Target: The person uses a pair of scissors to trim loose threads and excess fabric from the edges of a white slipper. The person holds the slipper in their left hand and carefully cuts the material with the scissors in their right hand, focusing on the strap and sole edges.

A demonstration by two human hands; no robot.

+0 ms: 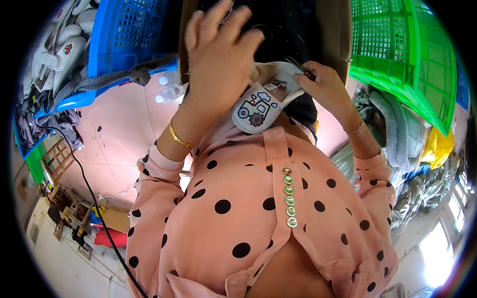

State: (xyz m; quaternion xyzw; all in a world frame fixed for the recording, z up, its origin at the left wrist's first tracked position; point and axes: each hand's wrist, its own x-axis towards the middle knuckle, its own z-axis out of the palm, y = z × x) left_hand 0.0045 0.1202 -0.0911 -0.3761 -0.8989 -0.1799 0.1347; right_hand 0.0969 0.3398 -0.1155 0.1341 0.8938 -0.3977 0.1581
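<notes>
A small white slipper [257, 110] with a tractor picture on its toe sits in front of my chest, its opening facing up. A coloured picture shows on its pale insole. My right hand [325, 84] pinches the slipper's edge and also holds small snips [304, 69] with a dark handle, the thin blade pointing up and left. Raised above and left of the slipper, my left hand [218, 54] has its fingers spread and holds nothing I can see. Loose pale threads lie on the dark surface beyond the fingers.
A cardboard box [343, 35] with dark contents stands ahead. A blue crate [130, 35] is at left, a green crate [397, 44] at right. White slippers [67, 49] are heaped far left. Plastic bottles [169, 93] lie on the floor; a black cable [92, 191] hangs at left.
</notes>
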